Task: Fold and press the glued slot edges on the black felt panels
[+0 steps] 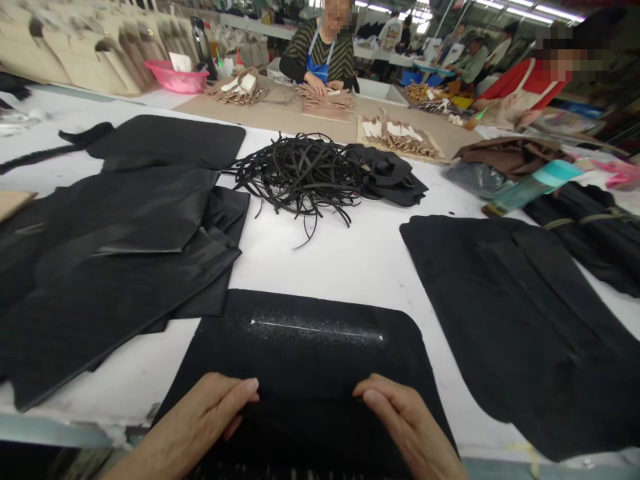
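A black panel (320, 360) with rounded corners lies flat at the front of the table. Across its upper part runs a thin white line (315, 328) with small triangles at both ends and white specks around it. Between my hands, a straight edge of a black fabric piece (305, 427) crosses the panel. My left hand (215, 403) pinches that edge on one side, thumb on top. My right hand (393, 410) is closed on the same edge at the other side. Dark on dark, the lower part of this piece is hard to make out.
Black sheets (115, 247) are heaped at left, and a stack of black panels (510, 307) lies at right. Behind are tangled black strips (305, 170), a teal-lidded bottle (537, 187) and a pink basin (177, 77). A co-worker (323, 53) handles brown pieces across the table.
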The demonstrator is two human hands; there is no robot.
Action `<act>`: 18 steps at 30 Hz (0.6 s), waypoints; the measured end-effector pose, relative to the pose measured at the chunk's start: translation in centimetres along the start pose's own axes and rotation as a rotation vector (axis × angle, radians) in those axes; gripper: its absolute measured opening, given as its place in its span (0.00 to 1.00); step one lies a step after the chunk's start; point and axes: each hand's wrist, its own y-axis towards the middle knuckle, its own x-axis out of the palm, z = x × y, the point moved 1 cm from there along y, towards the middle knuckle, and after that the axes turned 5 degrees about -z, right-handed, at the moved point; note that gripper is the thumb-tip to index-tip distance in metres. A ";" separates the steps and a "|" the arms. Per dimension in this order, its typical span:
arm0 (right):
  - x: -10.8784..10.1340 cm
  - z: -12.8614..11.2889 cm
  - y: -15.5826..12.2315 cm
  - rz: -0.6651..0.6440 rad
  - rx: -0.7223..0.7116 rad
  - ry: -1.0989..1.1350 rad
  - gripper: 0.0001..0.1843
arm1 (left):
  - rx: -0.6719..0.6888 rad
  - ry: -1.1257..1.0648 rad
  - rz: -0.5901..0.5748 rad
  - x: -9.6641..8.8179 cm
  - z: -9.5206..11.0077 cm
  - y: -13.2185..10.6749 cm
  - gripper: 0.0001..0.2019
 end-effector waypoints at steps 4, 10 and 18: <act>-0.4 -1.0 0.5 -0.082 0.044 0.106 0.19 | 0.013 -0.103 -0.153 -0.5 -0.1 0.7 0.15; -1.3 0.6 1.2 0.034 0.067 0.042 0.13 | -0.068 -0.218 -0.249 -1.9 -1.3 1.1 0.16; -0.8 3.2 1.9 0.164 0.264 -0.029 0.16 | -0.025 -0.365 -0.138 -1.9 -0.9 3.3 0.20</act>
